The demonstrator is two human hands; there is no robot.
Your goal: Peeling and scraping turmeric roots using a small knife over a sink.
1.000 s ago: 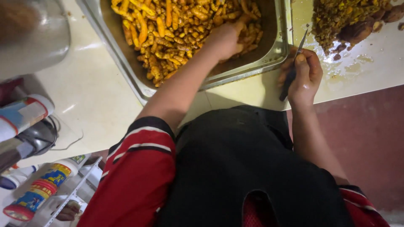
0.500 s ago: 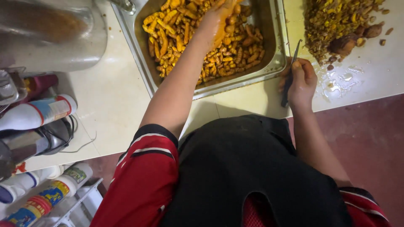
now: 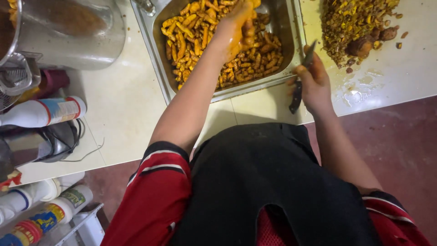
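- We see a pale countertop (image 3: 123, 118) running across the upper part of the head view, with a dark red floor (image 3: 400, 136) below it.
- A steel tray (image 3: 157, 68) sits sunk in the counter, its bottom covered with a heap of orange turmeric roots (image 3: 200, 41).
- At far left stands a large steel pot (image 3: 68, 36), and just below it a white bottle (image 3: 45, 111) lies on its side.
- On the counter to the right of the tray we find a pile of yellow-brown peelings (image 3: 350, 23), with a wet patch near it.
- Our left hand (image 3: 236, 27) reaches into the tray, stained orange, fingers curled around what seems to be one root lifted from the heap; the grip is partly blurred.
- Our right hand (image 3: 314, 84) rests at the counter edge, just beside the tray's right rim, fingers closed around the dark handle of a small knife (image 3: 302, 77), blade pointing up and away from us.
- More labelled bottles (image 3: 41, 214) lie on a rack at bottom left.
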